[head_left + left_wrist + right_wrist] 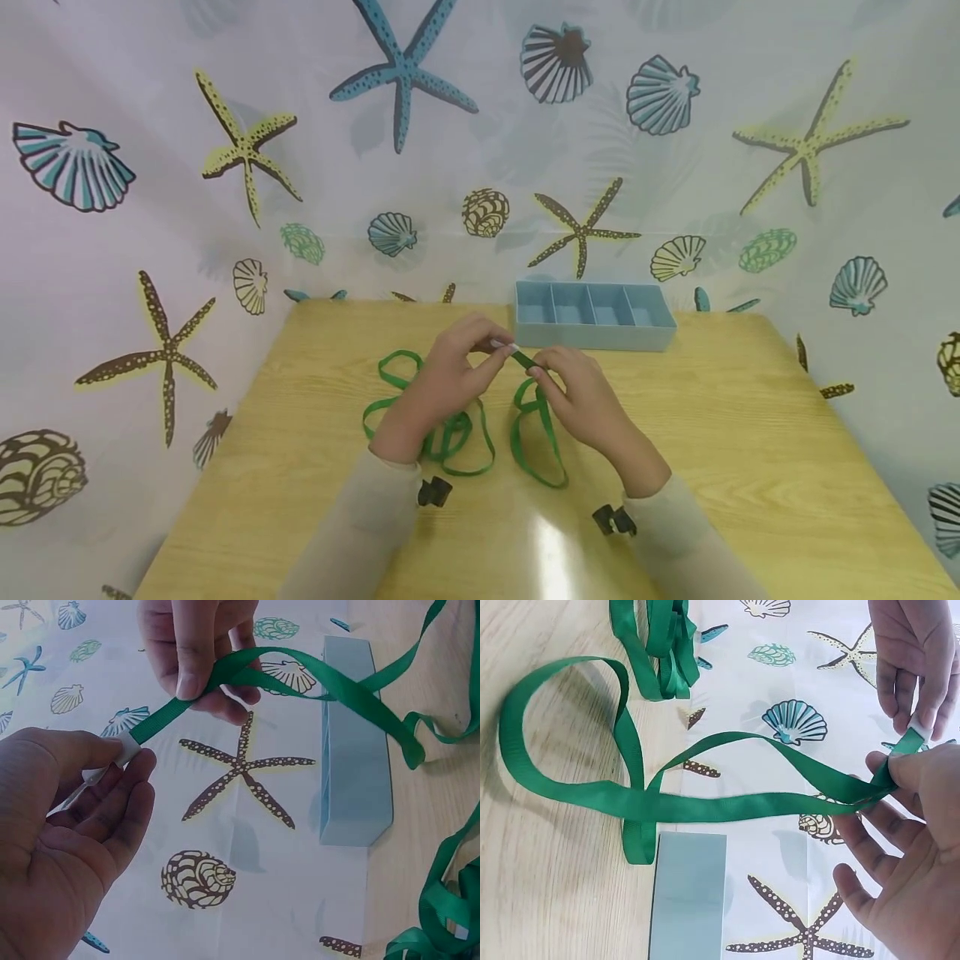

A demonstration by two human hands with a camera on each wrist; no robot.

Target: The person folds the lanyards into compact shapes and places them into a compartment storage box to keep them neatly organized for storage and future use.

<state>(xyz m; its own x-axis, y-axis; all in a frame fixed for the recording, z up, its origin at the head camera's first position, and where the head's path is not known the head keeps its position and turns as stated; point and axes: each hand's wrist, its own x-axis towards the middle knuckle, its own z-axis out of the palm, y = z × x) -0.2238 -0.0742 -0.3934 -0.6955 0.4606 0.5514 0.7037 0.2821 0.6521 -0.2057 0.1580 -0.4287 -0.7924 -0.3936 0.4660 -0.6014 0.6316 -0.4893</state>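
A long green ribbon [352, 697] runs between the two hands above the table. Thumb and fingers of the left hand [450, 367] pinch a small white tab [127, 748] at the ribbon's end; a thin pale strip shows behind the thumb in the left wrist view. Close beside it, the right hand [588, 400] pinches the ribbon between thumb and index finger, its other fingers loosely spread in the right wrist view. From the right hand the ribbon hangs in a wide loop [570, 796] down to the tabletop. More of it lies in loose coils [450, 437] below the left forearm.
A light blue box [596, 336] with several compartments in a row stands at the back of the wooden table [750, 433], beyond the right hand. Behind it hangs a white cloth [465, 275] printed with starfish and shells. Black clips [435, 492] sit at both wrists.
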